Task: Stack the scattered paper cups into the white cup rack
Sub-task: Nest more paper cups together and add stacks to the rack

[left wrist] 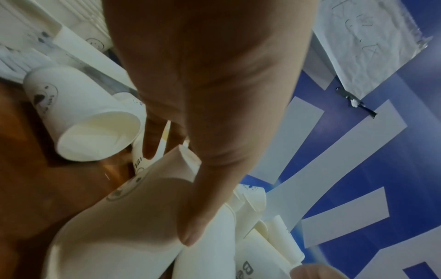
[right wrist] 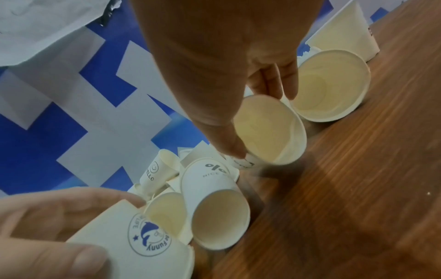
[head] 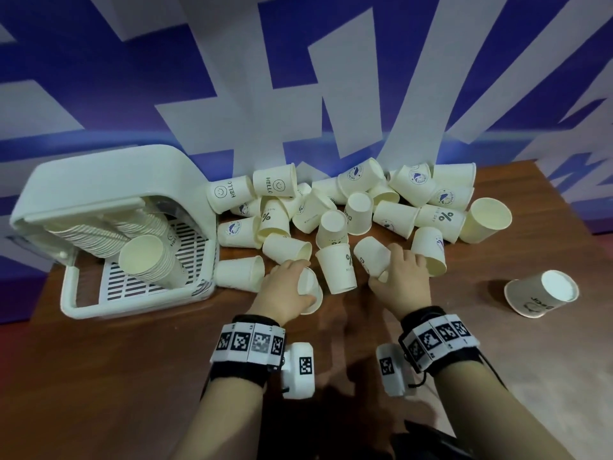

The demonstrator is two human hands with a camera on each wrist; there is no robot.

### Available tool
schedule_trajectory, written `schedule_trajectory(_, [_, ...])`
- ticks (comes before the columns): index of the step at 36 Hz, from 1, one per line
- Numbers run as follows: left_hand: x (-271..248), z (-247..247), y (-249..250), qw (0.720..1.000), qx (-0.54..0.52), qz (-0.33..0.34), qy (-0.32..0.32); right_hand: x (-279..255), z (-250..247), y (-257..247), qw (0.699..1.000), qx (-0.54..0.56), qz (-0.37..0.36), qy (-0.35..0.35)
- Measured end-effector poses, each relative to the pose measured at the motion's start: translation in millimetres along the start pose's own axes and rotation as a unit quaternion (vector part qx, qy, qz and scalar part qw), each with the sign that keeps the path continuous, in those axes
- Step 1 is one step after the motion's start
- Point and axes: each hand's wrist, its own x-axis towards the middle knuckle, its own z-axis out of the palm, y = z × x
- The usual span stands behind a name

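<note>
The white cup rack [head: 99, 194] stands at the table's left and holds long nested rows of paper cups [head: 146, 260]. Many loose paper cups [head: 335, 224] lie in a heap along the wall. My left hand [head: 306, 283] grips a cup with a dolphin print [head: 311, 287] at the heap's near edge; in the left wrist view the thumb [left wrist: 207, 188] lies across that cup [left wrist: 114, 226]. My right hand [head: 394, 268] grips another cup [head: 371, 255]; in the right wrist view that cup's [right wrist: 269, 130] mouth faces the camera, between thumb and fingers.
One cup [head: 542, 293] lies apart at the right on the brown wooden table [head: 132, 376]. A "NICE DAY" cup [head: 338, 270] stands between my hands. A blue and white wall [head: 298, 78] closes the far side just behind the heap.
</note>
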Motion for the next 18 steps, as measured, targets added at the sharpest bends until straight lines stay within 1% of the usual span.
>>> schedule_trajectory(4, [-6.6,-9.5,-4.4,0.999,-0.040,-0.020,0.000,-6.2,-5.4,-5.5,0.997,0.036,0.021,0.061])
schedule_trajectory(7, [-10.0,-16.8,-5.7,0.998,-0.045,-0.021,0.026,-11.8,-12.5,-12.6,0.993,0.085,0.044,0.073])
schedule_trajectory(10, [-18.3,-24.4,-7.9,0.996,-0.071,-0.024,0.052,-18.8,-17.3,-20.6,0.982,0.162,0.029,0.092])
schedule_trajectory(14, [-29.8,-32.4,-16.2,0.986,-0.142,-0.023,0.086,-28.5,-16.6,-32.0,0.976,0.198,0.010,0.093])
schedule_trajectory(18, [-38.7,-42.8,-24.6,0.973,-0.181,-0.024,0.145,-40.3,-14.0,-44.7,0.974,0.209,-0.002,0.085])
